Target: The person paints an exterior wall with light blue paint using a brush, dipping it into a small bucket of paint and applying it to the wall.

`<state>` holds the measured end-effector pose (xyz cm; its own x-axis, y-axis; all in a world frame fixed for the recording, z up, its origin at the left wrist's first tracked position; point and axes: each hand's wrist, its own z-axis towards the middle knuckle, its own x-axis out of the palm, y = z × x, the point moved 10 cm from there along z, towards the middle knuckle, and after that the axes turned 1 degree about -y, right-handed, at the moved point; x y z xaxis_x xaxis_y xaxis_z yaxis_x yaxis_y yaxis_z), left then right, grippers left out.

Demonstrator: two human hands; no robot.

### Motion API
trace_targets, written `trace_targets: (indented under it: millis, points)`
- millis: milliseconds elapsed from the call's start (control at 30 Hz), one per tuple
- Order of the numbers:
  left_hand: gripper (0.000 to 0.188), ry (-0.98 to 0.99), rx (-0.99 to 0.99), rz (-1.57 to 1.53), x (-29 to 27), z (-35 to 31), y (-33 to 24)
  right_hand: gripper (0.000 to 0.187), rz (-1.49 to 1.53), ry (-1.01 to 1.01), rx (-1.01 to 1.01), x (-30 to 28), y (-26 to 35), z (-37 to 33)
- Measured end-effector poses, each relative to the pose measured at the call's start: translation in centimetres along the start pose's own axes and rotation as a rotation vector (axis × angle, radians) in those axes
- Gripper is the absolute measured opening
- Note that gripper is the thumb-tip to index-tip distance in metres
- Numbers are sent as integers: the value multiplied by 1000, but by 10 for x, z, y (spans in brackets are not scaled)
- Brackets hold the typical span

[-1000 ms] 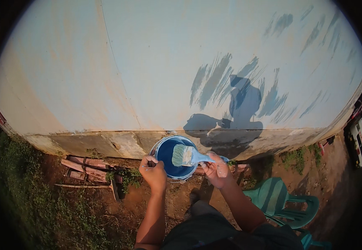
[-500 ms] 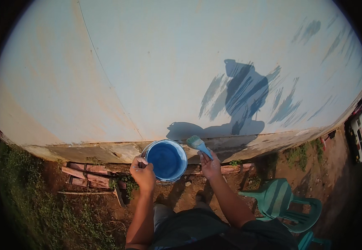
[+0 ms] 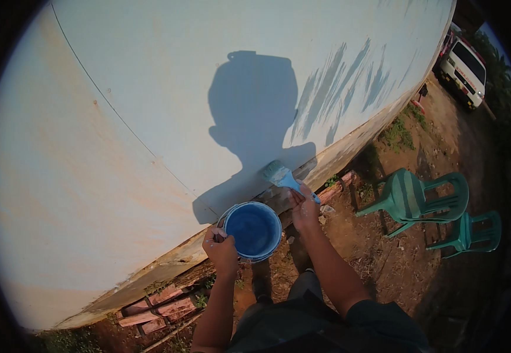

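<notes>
My left hand (image 3: 221,246) is closed on the rim and handle side of a blue paint bucket (image 3: 275,240), whose inside looks dark blue. Just right of the bucket, my right hand (image 3: 306,210) grips a wide paintbrush (image 3: 289,180) by its blue handle. The bristles point up and left, pale with paint, in front of the wall's lower part; whether they touch it I cannot tell. The pale wall (image 3: 144,106) carries grey-blue brush strokes (image 3: 338,82) to the right of my shadow. White specks of paint dot the fingers of my left hand.
Two green plastic chairs, a nearer one (image 3: 405,197) and another (image 3: 467,232), stand on the dirt at right. Reddish planks or beams (image 3: 161,309) lie by the wall's foot at lower left. A white van (image 3: 466,70) is parked at far right.
My view has turned and tilted, so the wall's base now slants and the chairs and van sit higher. The brush has come nearer the bucket's top; both hands keep their holds.
</notes>
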<state>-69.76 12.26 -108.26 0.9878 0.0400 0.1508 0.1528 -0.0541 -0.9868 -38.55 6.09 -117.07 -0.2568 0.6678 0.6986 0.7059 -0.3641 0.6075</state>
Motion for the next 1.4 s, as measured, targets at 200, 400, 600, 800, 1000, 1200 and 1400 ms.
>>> trace_targets:
  millis: [200,400,600,800,1000,1200,1400]
  points:
    - [26,81,-74,23,-13,8,13,37,26,-279,-13,-50,-23,25]
    - [26,59,-7,91,-38,18,30,34,-28,-50,-170,24,-15,-11]
    - [26,88,-19,70,-33,16,36,33,14,-102,-105,-22,-26,-24]
    - [26,98,-22,54,-18,10,30,33,-26,-263,-166,-38,-16,18]
    - [28,39,9,77,-42,13,20,32,79,70,-229,41,23,-24]
    - [29,35,15,24,-39,4,5,30,-11,-225,-175,-47,-11,9]
    - [29,-26,51,23,-48,9,14,23,-100,-353,-138,-16,-33,27]
